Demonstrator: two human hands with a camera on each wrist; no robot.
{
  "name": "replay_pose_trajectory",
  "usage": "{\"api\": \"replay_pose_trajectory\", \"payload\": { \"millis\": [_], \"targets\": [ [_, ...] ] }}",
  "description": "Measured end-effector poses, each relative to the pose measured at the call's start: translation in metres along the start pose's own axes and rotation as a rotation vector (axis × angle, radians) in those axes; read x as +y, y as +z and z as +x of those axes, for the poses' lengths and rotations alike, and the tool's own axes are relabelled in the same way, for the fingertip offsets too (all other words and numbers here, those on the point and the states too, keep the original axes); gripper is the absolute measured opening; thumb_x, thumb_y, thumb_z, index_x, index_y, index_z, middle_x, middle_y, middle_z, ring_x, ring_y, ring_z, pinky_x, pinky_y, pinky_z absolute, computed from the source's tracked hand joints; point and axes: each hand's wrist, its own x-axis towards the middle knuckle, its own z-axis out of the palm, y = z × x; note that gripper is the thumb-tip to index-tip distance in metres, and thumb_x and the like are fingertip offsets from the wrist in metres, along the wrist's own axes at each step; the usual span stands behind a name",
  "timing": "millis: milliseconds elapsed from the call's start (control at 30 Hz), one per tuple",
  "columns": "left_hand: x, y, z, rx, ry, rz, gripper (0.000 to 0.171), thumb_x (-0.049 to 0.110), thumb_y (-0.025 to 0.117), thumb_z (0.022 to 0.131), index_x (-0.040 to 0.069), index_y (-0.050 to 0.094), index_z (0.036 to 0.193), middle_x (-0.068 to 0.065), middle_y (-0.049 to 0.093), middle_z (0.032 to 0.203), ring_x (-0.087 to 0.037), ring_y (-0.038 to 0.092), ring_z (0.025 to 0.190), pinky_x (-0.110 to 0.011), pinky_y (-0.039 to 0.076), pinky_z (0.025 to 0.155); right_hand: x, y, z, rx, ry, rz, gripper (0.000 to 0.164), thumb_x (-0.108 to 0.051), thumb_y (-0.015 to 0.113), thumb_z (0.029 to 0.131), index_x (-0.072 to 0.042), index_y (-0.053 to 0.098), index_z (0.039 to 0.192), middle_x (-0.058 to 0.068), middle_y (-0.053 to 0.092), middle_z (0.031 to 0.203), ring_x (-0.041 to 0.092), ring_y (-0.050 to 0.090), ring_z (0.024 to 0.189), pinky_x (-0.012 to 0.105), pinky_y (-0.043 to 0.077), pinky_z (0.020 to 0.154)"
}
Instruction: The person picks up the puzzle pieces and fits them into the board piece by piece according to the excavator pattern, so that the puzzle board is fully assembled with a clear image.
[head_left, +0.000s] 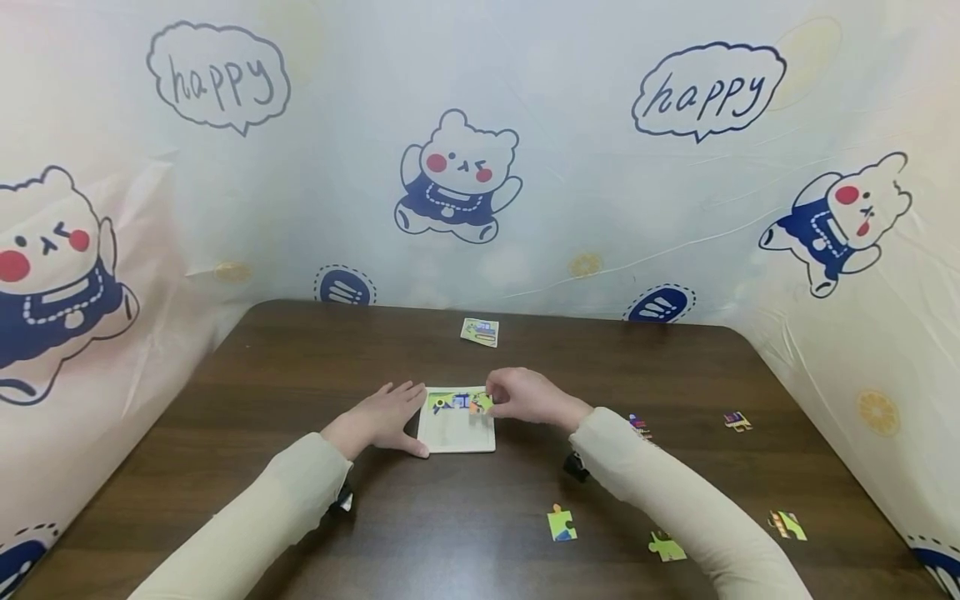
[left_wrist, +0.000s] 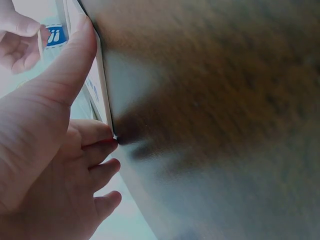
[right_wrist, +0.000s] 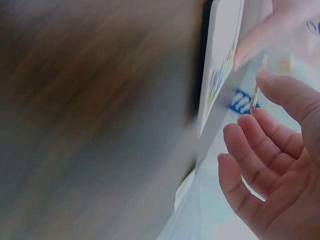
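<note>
A white puzzle tray [head_left: 453,437] lies on the table, with several colourful puzzle pieces [head_left: 444,402] set along its far edge. My left hand [head_left: 386,415] rests against the tray's left side, fingers spread, with the thumb at the near left corner. Over the tray's far right part, my right hand [head_left: 528,396] pinches a puzzle piece [right_wrist: 256,92] between thumb and fingers. That piece is seen edge-on and raised in the right wrist view. Its other fingers are loosely bent around nothing.
Loose puzzle pieces lie to the right: a green one [head_left: 562,525], another green one [head_left: 667,547] beside the right sleeve, a striped one [head_left: 787,525], a purple one [head_left: 737,421] and one partly covered [head_left: 639,425] by the forearm. A picture card [head_left: 480,332] lies near the far edge.
</note>
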Motion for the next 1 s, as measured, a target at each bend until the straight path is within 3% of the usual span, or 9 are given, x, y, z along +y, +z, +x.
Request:
{"api": "replay_pose_trajectory", "payload": {
  "millis": [400, 1000],
  "targets": [
    [-0.001, -0.001, 0.000, -0.006, 0.015, 0.004, 0.099, 0.059, 0.065, 0.074, -0.005, 0.031, 0.140, -0.019, 0.025, 0.146, -0.035, 0.018, 0.135, -0.051, 0.014, 0.107, -0.037, 0.030, 0.027, -0.032, -0.067, -0.063, 0.022, -0.021, 0.074, 0.079, -0.009, 0.063, 0.093, -0.004, 0.054, 0.074, 0.009, 0.048, 0.065, 0.021, 0.040, 0.057],
    [0.000, -0.002, 0.001, -0.006, 0.002, 0.001, 0.100, 0.060, 0.066, 0.073, -0.004, 0.030, 0.141, -0.017, 0.025, 0.147, -0.034, 0.019, 0.135, -0.050, 0.014, 0.108, -0.041, 0.042, 0.039, -0.022, -0.032, -0.122, 0.018, -0.024, 0.073, 0.079, -0.011, 0.061, 0.087, -0.007, 0.048, 0.065, 0.008, 0.046, 0.061, 0.021, 0.036, 0.052]
  ]
}}
